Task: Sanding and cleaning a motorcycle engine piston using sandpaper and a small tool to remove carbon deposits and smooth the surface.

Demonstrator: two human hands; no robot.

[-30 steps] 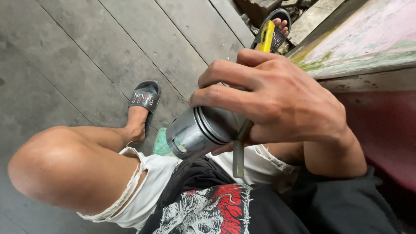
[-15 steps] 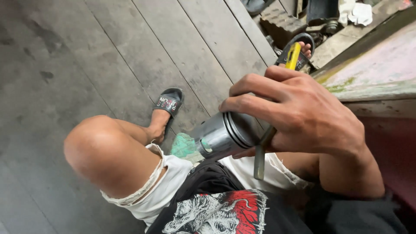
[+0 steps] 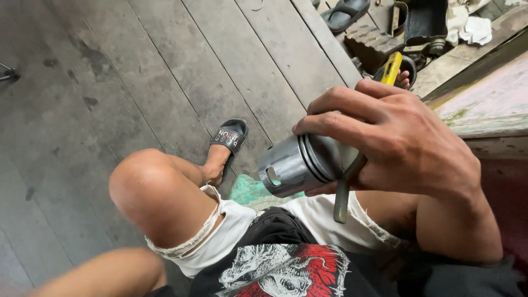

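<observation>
Above the lap, right of centre: one right hand (image 3: 407, 143), fingers (image 3: 341, 124) clenched over the crown end of a metal piston (image 3: 300, 164), also pinning a dark flat tool (image 3: 342, 190) against it; a yellow handle (image 3: 391, 69) is showing past the knuckles, perhaps the same tool's far end, though this cannot be told.

Handling note, as a judgement: the grip is working best if the fingers are staying on the crown and clear of the ring grooves, the tool is being kept flat to the wall, and the piece is being held over the thigh rather than the plank floor (image 3: 165, 66).

Item: piston, grey metal, cylindrical, lying tilted with its open skirt pointing left and near; dark grooves ringing it by the fingertips, a notch cut in the skirt edge, surface dull and smudged.

Left hand: not showing, only a forearm (image 3: 99, 272) at the near left edge, so its state cannot be told.

Adjacent: bare knee (image 3: 148, 192), black sandal (image 3: 228, 136), green cloth (image 3: 250, 191).
</observation>
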